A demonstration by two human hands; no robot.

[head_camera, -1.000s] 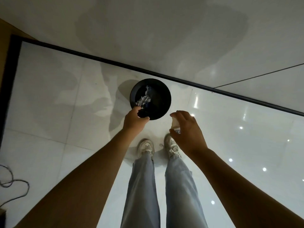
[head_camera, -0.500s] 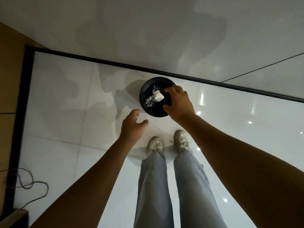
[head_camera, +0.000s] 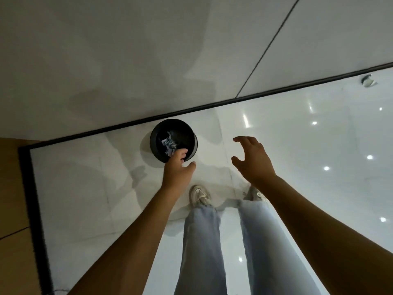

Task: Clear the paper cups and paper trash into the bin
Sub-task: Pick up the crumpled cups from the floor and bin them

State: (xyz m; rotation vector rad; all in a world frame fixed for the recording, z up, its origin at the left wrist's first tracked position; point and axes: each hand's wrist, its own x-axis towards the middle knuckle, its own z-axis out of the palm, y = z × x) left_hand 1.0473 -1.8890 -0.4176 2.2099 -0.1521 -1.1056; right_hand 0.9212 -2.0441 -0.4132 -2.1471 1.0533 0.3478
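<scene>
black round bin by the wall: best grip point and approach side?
Grip the black round bin at its near rim, coming from above on the person's side: it stands upright, mouth open, its far side close to the wall, crumpled paper inside. The left hand already hovers there.

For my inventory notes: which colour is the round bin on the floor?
Black, seen best in the head view: the bin.

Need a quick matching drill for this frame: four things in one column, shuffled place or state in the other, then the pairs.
Things:
1. round black bin
2. crumpled white paper
3. left hand
4. right hand

Places or states:
A. lying inside the bin
B. fingers spread, holding nothing, right of the bin
C. on the white floor by the dark wall strip
D. at the bin's near rim, holding nothing

Pairs: 1-C, 2-A, 3-D, 4-B
</scene>
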